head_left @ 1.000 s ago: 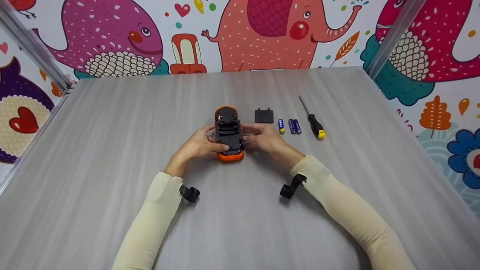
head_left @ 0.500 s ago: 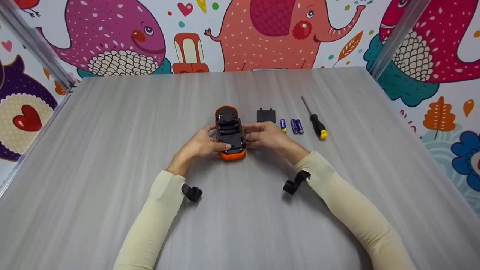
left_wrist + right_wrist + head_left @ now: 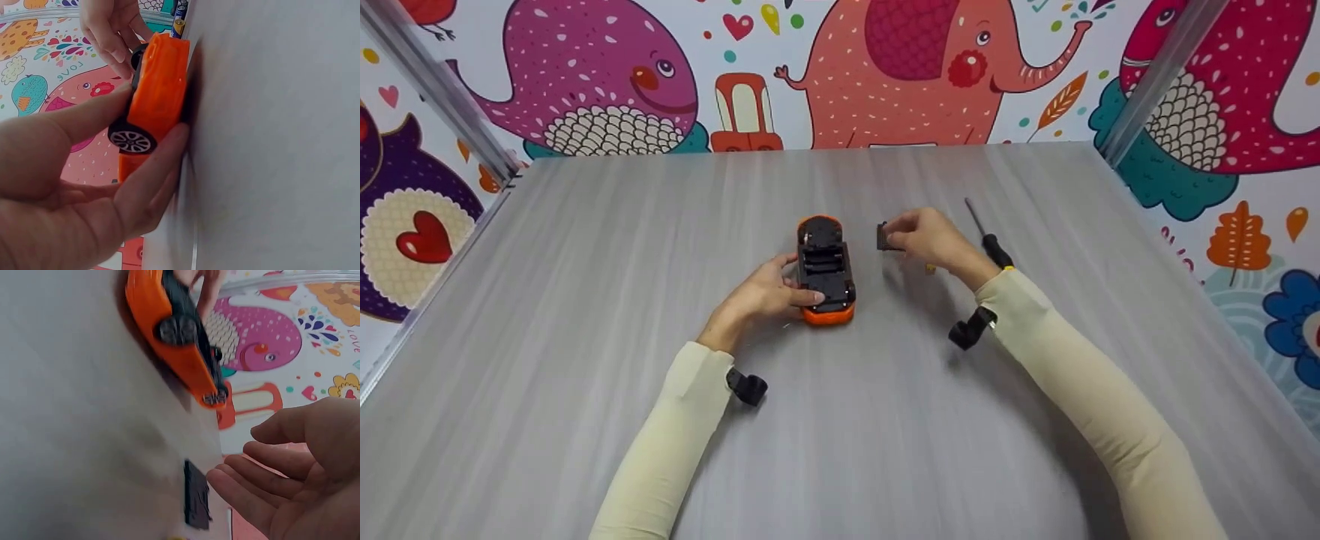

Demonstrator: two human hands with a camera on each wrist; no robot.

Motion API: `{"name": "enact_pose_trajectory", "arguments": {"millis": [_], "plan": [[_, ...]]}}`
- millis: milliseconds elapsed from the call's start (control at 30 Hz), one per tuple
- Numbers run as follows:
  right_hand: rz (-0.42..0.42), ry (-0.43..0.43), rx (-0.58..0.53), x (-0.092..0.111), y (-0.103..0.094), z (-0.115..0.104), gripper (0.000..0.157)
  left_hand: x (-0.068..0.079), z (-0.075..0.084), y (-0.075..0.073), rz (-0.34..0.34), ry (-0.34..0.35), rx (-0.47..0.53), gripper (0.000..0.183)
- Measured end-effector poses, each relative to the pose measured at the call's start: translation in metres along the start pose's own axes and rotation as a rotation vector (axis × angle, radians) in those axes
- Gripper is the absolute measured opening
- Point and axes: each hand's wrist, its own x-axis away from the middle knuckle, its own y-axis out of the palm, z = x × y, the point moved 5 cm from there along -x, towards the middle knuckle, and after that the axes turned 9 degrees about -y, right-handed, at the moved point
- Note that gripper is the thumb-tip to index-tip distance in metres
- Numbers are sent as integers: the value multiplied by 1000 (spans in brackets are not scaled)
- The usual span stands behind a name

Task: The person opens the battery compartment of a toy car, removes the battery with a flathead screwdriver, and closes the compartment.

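Note:
An orange toy car (image 3: 840, 313) lies wheels up with its black underside and battery compartment (image 3: 823, 259) showing. My left hand (image 3: 761, 292) grips its left side, thumb on the underside and fingers along the body. In the left wrist view, a silver-spoked wheel (image 3: 132, 142) sits between thumb and fingers. To the right, my right hand (image 3: 934, 238) hovers over a black battery cover (image 3: 882, 237), partly hiding it. The right wrist view shows that hand's fingers loosely bent and holding nothing, with the cover (image 3: 197, 495) just beyond the fingertips.
Behind the right hand's wrist lies a black and yellow screwdriver (image 3: 994, 247). A yellow battery end (image 3: 931, 268) peeks out beneath that hand, which hides other batteries. Walls printed with cartoon animals stand along the back and sides of the grey table (image 3: 840, 435).
My right hand has left the car's right side and moved right and away from me, over the battery cover, now covering the batteries. The left hand keeps its grip on the car.

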Motion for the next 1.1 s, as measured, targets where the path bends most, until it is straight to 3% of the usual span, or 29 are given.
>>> {"name": "enact_pose_trajectory", "arguments": {"millis": [133,267,467,667,833,1100], "plan": [[46,-37,98,-6,-10,2,33,0,1,-1,-4,12,-18,90],[62,-64,120,-15,-11,5,34,0,1,-2,-7,13,3,90],[26,-70,151,-26,-8,11,41,0,1,0,-16,5,25,90],[-4,-91,279,-36,-11,13,44,-1,2,0,-34,18,25,90],[-45,-62,358,-40,-8,18,50,0,2,-2,-32,5,10,90],[-38,7,379,-43,-6,26,48,-1,1,-1,-38,26,10,90]]}}
